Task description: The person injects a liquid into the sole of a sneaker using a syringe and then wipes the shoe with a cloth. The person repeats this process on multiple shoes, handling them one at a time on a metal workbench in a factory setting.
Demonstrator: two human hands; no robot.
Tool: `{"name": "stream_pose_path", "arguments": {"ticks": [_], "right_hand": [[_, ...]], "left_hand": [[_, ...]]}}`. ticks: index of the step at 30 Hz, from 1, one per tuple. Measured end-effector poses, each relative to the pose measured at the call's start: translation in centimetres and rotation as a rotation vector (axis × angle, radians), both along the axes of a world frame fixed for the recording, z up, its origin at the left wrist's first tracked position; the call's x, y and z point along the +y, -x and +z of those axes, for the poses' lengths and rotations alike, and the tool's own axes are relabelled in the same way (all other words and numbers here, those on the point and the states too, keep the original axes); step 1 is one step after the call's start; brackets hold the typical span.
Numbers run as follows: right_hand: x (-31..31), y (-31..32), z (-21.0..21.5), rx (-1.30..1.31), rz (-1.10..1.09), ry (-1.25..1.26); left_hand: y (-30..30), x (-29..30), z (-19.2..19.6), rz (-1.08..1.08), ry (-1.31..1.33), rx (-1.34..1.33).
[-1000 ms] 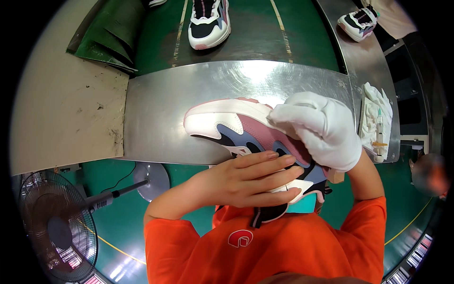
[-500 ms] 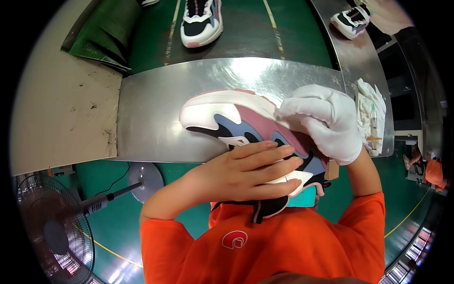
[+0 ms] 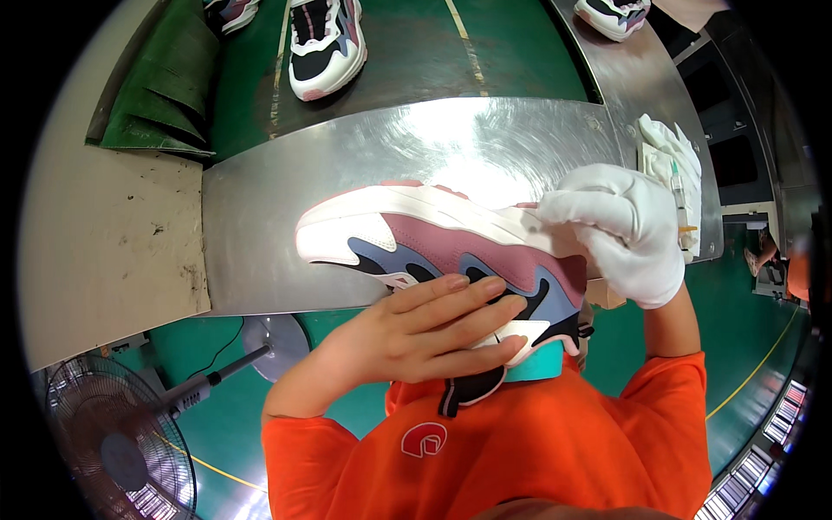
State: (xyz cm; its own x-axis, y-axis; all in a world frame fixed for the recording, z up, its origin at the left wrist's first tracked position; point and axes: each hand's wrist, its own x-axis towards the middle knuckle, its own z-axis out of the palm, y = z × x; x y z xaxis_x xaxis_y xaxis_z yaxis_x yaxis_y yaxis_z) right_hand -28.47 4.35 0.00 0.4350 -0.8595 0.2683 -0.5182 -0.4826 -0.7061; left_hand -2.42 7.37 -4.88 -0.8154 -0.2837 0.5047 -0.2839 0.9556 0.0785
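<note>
A sneaker (image 3: 438, 238) in white, mauve, blue and black lies on its side in front of me, toe to the left, sole edge facing away. My bare left hand (image 3: 425, 334) lies over its upper and holds it, fingers side by side. At the pale midsole towards the heel, my white-gloved right hand (image 3: 620, 230) has its fingers curled and pinched together. Whatever that pinch may hold is hidden. Something teal (image 3: 536, 362) shows at the shoe's opening, and a black tongue with a pull loop (image 3: 472, 387) hangs towards me.
Under the shoe runs a metal worktop (image 3: 260, 208). Beyond it, a green conveyor belt (image 3: 407, 69) carries another sneaker (image 3: 325, 52); one more (image 3: 614, 17) stands far right. A syringe (image 3: 679, 191) lies on white cloth (image 3: 685, 152). A fan (image 3: 121, 451) stands lower left.
My view has turned slightly. The sneaker has shifted left and more of its mauve heel side shows. My gloved hand sits farther right, its fingertips at the midsole edge.
</note>
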Motion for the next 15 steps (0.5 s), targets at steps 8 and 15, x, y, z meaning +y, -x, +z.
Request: {"name": "stream_pose_path", "arguments": {"ticks": [8, 15], "right_hand": [[0.4, 0.7, 0.5, 0.210, 0.141, 0.111], [4.2, 5.6, 1.1, -0.029, -0.533, 0.244]], "left_hand": [[0.4, -0.5, 1.1, 0.009, -0.039, 0.011], [1.3, -5.8, 4.6, -0.054, -0.200, -0.021]]}}
